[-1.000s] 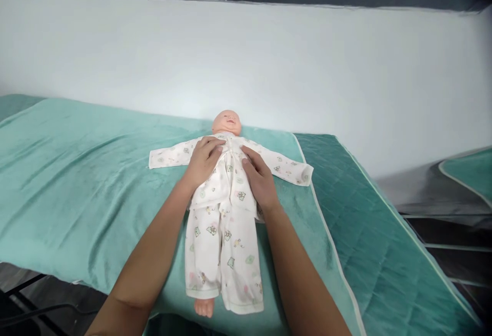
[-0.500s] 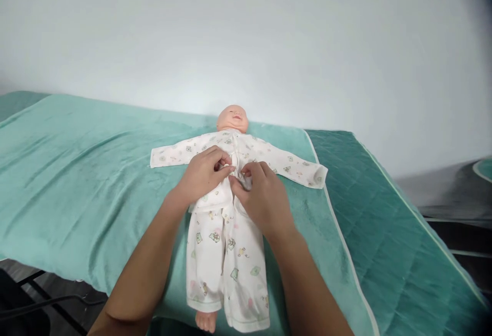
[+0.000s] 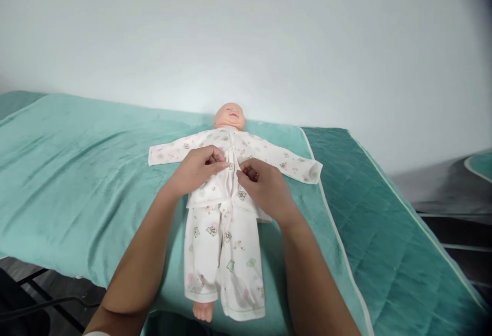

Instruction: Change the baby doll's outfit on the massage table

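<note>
my left hand [image 3: 198, 169] and right hand [image 3: 263, 188] meet over the chest of the doll [image 3: 225, 208], each with fingers pinched together on the front edge of its printed top [image 3: 230, 169]. the doll lies on its back straight ahead of me, long axis running away from me, head far, one bare foot [image 3: 202, 310] near the close edge of the green blanket [image 3: 77, 182]. both hands sit equally near the opening. the blanket spreads wide to my left; its white-trimmed edge runs close on my right.

At frame centre a baby doll [image 3: 229, 115] lies on its back on a blanket [image 3: 77, 172] spread over a table, head toward the wall [image 3: 246, 43] behind, with the left hand [image 3: 196, 171] and right hand [image 3: 265, 188] on its shirt [image 3: 226, 172], above its trousers [image 3: 221, 259].
</note>
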Available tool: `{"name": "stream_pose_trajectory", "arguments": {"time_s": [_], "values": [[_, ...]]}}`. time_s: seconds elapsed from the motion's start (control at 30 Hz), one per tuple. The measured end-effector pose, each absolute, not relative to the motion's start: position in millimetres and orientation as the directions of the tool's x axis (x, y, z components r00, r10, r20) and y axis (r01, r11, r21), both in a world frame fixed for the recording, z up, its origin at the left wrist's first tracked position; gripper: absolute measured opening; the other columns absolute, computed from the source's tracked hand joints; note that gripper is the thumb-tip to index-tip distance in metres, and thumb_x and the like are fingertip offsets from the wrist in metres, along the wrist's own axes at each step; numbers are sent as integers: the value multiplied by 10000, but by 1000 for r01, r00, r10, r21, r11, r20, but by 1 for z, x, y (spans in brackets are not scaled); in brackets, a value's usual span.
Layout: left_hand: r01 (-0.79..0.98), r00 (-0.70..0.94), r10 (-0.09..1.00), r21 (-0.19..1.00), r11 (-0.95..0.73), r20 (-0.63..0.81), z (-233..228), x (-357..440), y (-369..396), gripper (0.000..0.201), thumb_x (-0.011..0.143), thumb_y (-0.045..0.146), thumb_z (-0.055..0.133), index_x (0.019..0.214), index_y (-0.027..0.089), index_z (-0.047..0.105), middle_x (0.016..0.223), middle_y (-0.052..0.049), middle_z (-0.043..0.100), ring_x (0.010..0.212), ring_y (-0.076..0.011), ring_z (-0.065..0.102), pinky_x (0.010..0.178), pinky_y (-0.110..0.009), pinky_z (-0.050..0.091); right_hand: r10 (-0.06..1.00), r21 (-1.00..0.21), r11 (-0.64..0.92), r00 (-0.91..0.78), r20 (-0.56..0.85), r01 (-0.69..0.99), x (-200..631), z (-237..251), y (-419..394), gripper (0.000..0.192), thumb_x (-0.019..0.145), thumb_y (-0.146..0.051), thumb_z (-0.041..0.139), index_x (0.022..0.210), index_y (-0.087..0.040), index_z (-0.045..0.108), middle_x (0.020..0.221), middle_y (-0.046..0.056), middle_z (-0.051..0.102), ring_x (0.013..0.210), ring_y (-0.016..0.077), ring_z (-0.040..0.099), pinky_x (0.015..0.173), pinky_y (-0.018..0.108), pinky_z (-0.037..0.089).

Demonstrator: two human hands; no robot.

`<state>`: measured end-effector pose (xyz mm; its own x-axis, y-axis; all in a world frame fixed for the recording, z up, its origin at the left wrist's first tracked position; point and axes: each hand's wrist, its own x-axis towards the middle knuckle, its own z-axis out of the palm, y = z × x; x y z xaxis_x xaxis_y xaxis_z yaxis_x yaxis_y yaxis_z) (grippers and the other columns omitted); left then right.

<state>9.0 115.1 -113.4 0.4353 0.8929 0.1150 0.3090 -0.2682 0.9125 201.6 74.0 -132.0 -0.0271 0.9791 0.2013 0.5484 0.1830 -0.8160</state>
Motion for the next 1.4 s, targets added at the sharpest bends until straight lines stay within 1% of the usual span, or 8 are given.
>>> {"name": "stream_pose_trajectory", "arguments": {"time_s": [0.07,0.17,0.3,0.53,0.73,1.1,1.3,1.4], "values": [[228,477,873,946,-229,97,-112,10,113,220,856,394,665,854,180,617,710,14,598,667,-114,551,603,-235,398,992,-922,118,-13,122,369,205,-133,75,136,847,-315,604,773,-202,593,650,-42,502,587,105,419,568,247,323],[169,512,856,969,-180,70,-111,12,110,210,849,374,683,847,172,626,681,9,620,670,-116,581,620,-230,417,998,-988,61,16,64,138,205,-137,76,176,848,-376,640,828,-204,610,652,-52,473,571,94,396,538,234,316],[159,525,851,981,-109,9,-111,12,111,200,840,360,696,860,164,660,681,-4,652,657,-116,602,613,-225,438,999,-998,38,-7,38,43,200,-141,74,218,844,-411,684,844,-204,617,613,-60,476,546,89,426,528,229,332],[87,532,847,995,-44,-9,-114,12,114,214,820,351,734,889,149,717,701,-11,669,673,-111,628,658,-232,498,1000,-1000,19,-3,19,16,198,-139,72,234,798,-387,756,886,-190,663,689,-39,541,603,80,462,558,216,366],[52,510,860,998,-43,11,-116,14,114,226,785,351,777,811,148,681,698,-5,667,658,-104,620,639,-229,500,999,-1000,-12,-44,-13,15,203,-136,71,250,774,-370,792,917,-190,695,782,-5,622,699,103,538,626,228,425],[97,526,850,993,-71,9,-117,14,114,235,807,361,753,807,150,648,697,-4,656,664,-107,623,639,-240,504,997,-1000,-14,-74,-15,10,202,-140,71,281,764,-352,804,967,-197,687,790,2,660,692,109,574,604,225,430],[79,515,857,996,-48,1,-118,15,114,273,795,376,768,794,142,628,725,-18,677,660,-103,621,640,-243,518,999,-983,38,-18,35,182,195,-138,67,208,778,-316,754,931,-209,664,784,-7,655,694,126,606,630,245,466],[74,507,862,997,-36,-7,-118,17,113,277,791,373,771,810,146,613,740,-17,676,671,-105,630,644,-246,530,995,-950,89,5,95,300,191,-136,63,241,792,-276,717,1020,-232,653,777,-18,654,687,133,616,637,255,483]]}}
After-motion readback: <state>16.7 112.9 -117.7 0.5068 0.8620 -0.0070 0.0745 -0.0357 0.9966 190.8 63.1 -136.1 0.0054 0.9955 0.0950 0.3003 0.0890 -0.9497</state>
